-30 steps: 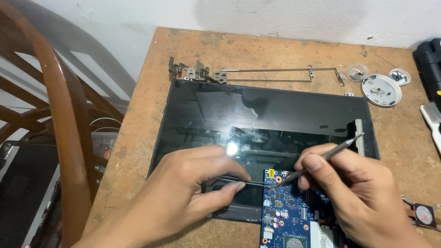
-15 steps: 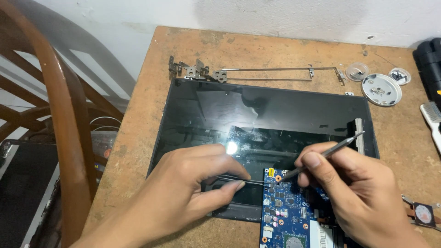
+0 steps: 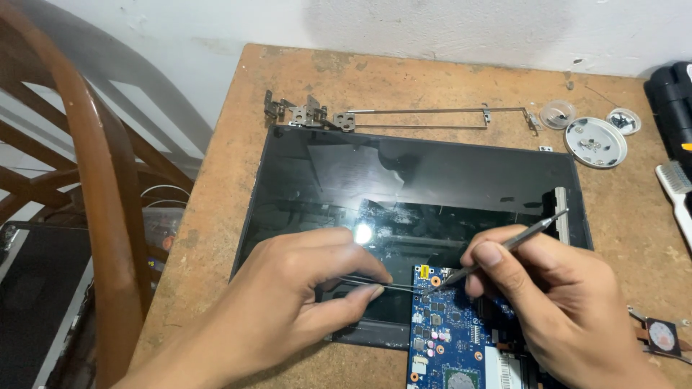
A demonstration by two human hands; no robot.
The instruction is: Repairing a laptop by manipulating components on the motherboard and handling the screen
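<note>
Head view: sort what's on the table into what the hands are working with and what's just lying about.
In hand:
- left hand pinching tweezers
- right hand holding a metal pick
- blue circuit board, where both tips meet

Lying about:
- dark screen panel
- metal hinge brackets
- round dish of screws
- white brush
- small fan part

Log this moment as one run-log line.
left hand: holds tweezers | right hand: holds metal pick | both tips at blue circuit board | board on dark screen panel
</note>
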